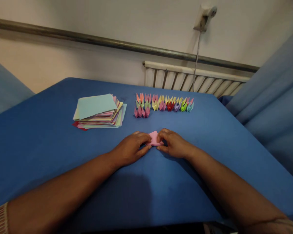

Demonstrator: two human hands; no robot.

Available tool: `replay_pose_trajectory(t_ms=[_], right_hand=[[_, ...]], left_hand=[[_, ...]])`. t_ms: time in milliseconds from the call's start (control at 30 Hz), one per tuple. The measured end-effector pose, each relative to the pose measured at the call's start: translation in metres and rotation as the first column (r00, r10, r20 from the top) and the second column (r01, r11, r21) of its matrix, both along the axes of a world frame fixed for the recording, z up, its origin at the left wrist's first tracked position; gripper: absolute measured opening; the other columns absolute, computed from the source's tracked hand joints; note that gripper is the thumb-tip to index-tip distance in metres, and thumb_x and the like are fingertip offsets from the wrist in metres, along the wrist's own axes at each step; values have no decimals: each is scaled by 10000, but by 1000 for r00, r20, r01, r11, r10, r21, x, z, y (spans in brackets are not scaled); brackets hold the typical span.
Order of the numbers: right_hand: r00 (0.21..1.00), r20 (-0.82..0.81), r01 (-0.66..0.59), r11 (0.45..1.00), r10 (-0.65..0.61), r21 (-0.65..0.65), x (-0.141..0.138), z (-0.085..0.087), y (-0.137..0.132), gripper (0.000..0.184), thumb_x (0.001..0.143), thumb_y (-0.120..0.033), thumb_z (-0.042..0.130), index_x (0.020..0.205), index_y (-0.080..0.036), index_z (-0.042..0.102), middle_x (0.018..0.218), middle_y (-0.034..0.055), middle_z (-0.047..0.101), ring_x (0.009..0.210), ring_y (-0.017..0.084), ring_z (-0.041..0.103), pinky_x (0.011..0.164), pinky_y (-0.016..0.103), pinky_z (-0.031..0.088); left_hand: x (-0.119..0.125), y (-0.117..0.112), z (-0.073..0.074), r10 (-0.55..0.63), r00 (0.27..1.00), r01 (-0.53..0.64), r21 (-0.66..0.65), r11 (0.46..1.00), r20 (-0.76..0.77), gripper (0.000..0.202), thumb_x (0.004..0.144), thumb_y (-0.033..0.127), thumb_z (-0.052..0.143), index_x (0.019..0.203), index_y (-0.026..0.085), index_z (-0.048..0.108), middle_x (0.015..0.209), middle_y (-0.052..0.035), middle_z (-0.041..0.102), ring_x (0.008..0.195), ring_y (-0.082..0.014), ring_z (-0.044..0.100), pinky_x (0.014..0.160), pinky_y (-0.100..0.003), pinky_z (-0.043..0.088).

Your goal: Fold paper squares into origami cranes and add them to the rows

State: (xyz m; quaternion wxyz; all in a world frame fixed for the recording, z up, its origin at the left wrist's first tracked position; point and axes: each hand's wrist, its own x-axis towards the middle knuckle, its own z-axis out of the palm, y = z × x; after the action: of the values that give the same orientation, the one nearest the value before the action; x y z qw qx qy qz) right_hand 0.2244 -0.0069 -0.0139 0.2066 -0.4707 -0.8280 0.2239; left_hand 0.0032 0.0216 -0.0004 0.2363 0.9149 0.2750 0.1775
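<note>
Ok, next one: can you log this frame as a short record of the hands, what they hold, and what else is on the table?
left hand: left hand pinches the left edge of the small pink folded paper piece
right hand: right hand pinches its right edge
surface: blue cloth-covered table, paper lying flat on it
far left: loose stack of coloured paper sheets, pale blue sheet on top
far middle: rows of small folded coloured paper pieces
background: white radiator

Left hand (132, 149): palm down, fingers curled, tips pinched. Right hand (174, 144): palm down, fingertips pinched, nearly meeting the left's. Left forearm (63, 191), right forearm (229, 188): bare, converging from near edge.
</note>
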Motion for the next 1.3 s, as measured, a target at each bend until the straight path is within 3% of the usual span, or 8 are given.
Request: replay_pose_trajectory(t_ms=[67,267,700,767,867,1000,1167,1300], right_hand=[[1000,-23,-5,1000,6,7,1,0,2,58,797,-174,630,807,-189,575,873,20,554,793,142,514,752,287,410],[999,-17,42,999,-43,-25,5,0,6,101,839,-188,596,740,-180,577,822,19,566,791,142,531,755,288,414],[992,5,124,992,-124,-27,1,-5,8,91,808,-183,643,736,-186,588,793,8,559,751,134,516,725,280,399],[992,-7,124,992,-124,-26,1,-5,9,101,805,-182,650,729,-185,585,787,4,560,746,132,516,723,278,399],[993,-27,110,993,-112,-37,1,-3,9,97,802,-153,643,729,-183,588,785,0,559,738,126,517,727,274,401],[995,-26,97,994,-98,-39,7,-3,11,68,785,-147,655,755,-181,604,826,5,562,753,124,523,742,274,407],[995,-3,95,993,-95,-77,14,-6,15,86,757,-176,696,746,-180,610,834,7,562,777,128,534,741,267,410],[989,9,146,986,-146,-84,12,-5,15,101,763,-223,698,803,-182,616,860,14,565,781,134,540,740,274,417]], left_hand=[[1,3,-4,22,1000,-22,7,1000,21,171,871,252,485,891,195,645,1046,-70,650,979,-206,570,904,-367,420],[4,5,-9,144,989,-144,34,989,-9,189,866,258,485,773,174,626,1082,-87,636,1012,-227,555,940,-412,407],[7,3,-7,201,978,-194,105,975,-58,154,838,250,516,747,172,612,1051,-84,640,956,-230,555,888,-410,429],[8,3,-7,210,976,-200,127,971,-64,108,824,228,532,825,167,621,1060,-85,636,949,-228,553,872,-400,438],[8,2,-7,134,989,-123,165,979,-62,237,823,162,519,1035,174,625,1180,-81,606,1059,-232,522,926,-397,416],[6,-2,0,-4,987,34,180,983,-163,277,852,138,477,1033,216,671,1143,-47,647,1091,-236,517,954,-403,384],[0,-9,11,31,965,18,183,983,-262,259,856,184,478,1019,198,679,1097,-60,672,972,-240,573,882,-407,400],[3,-6,10,45,961,11,198,980,-274,232,898,253,443,945,182,659,969,-65,675,879,-217,575,810,-366,407]])
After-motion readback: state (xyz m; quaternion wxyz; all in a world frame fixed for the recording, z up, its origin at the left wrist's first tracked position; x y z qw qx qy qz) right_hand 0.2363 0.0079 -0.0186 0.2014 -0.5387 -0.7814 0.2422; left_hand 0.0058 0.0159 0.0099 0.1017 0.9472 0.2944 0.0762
